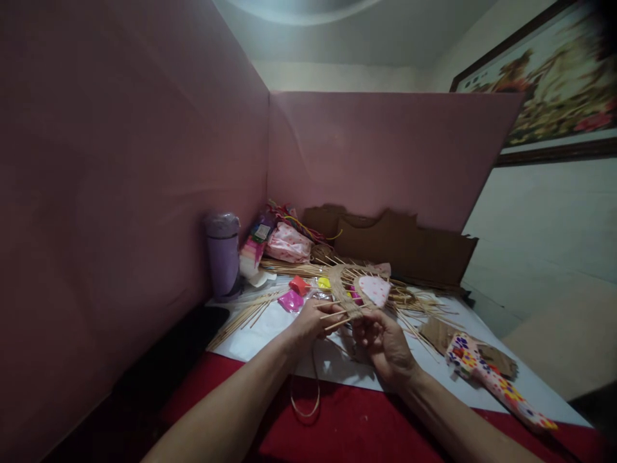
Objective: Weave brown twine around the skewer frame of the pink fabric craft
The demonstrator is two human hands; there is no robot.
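Note:
Both hands hold a round twine weaving (339, 286), in which twine winds around thin wooden sticks that poke out past its edge. A white spotted cloth patch (375, 291) fills its middle. My left hand (312, 323) is closed on the near left edge, by several stick ends. At the near edge my right hand (383, 344) pinches the twine band between thumb and fingers. A loose loop of twine (305, 414) hangs below my left hand. Just beyond the hands lie a red packet (299, 285), a magenta packet (290, 301) and a yellow one (324, 283).
A purple tumbler (223, 263) stands at the left by the pink partition (385, 154). Loose sticks (248, 318) lie across the white sheet (274, 334). Torn cardboard (385, 247) leans at the back. A flower-patterned object (501, 382) rests at the right.

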